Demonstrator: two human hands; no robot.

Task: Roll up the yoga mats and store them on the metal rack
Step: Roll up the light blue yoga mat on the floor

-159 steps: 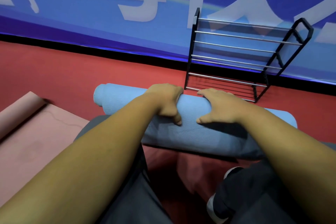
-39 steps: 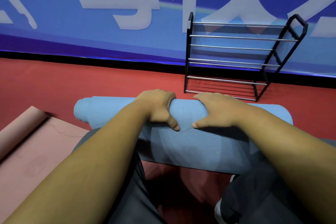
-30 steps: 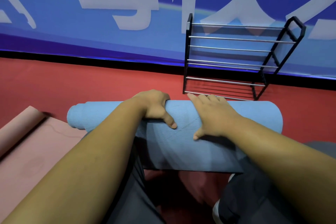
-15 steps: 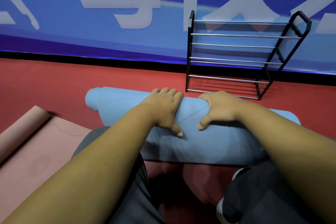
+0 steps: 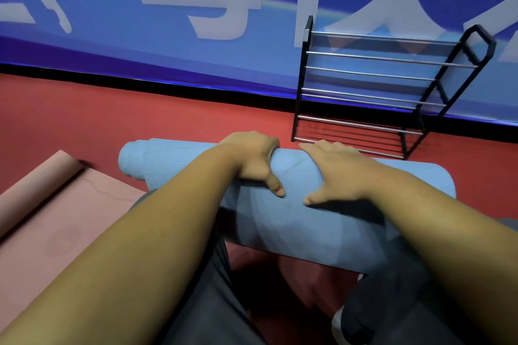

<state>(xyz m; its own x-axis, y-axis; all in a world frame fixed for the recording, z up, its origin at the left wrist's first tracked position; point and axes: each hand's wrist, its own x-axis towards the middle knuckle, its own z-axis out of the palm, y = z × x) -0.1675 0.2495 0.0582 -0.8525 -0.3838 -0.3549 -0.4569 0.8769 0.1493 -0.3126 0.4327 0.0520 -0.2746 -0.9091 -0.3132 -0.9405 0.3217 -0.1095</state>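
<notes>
A light blue yoga mat (image 5: 173, 161) lies rolled into a thick cylinder across the red floor in front of my knees, with a short unrolled flap hanging toward me. My left hand (image 5: 253, 161) curls over the top of the roll, thumb pointing down its near side. My right hand (image 5: 335, 173) lies beside it, palm pressed on the roll, fingers over the top. The black metal rack (image 5: 375, 92) with silver bars stands behind the roll against the wall, its shelves bare.
A pink yoga mat (image 5: 56, 221) lies spread on the floor at the left, its far end partly rolled. A blue banner wall (image 5: 168, 36) closes the back. My dark-trousered legs (image 5: 213, 302) and a shoe (image 5: 344, 325) fill the foreground.
My right hand has flattened onto the roll from a curled grip. The roll has shifted slightly, its left end now lower and farther left in view.
</notes>
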